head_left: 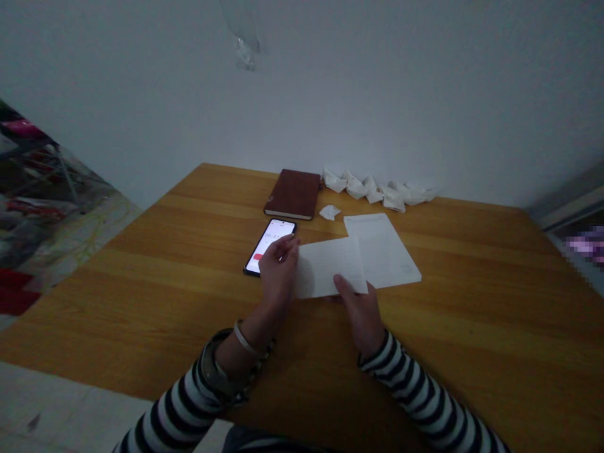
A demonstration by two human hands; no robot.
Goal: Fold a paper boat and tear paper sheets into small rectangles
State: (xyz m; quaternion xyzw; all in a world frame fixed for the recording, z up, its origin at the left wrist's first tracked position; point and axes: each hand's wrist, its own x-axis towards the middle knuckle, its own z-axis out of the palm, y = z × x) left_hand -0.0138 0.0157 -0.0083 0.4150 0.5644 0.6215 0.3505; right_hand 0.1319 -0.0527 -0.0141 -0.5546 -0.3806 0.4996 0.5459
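Note:
A white sheet of lined paper (325,267) is held slightly above the table in front of me. My right hand (363,311) grips its lower right part, thumb on top and fingers mostly hidden underneath. At the sheet's left edge, my left hand (279,274) is closed with its fingertips pinched together against the paper. Partly beneath the sheet's right side lie more white paper sheets (389,251). Just behind my left hand is a phone (268,239) with a lit timer screen, partly covered by the hand.
A brown notebook (295,192) lies near the back of the wooden table (155,283). Several folded white paper pieces (372,189), shaped like little boats, line the wall side. One small folded paper piece (329,212) sits in front of them.

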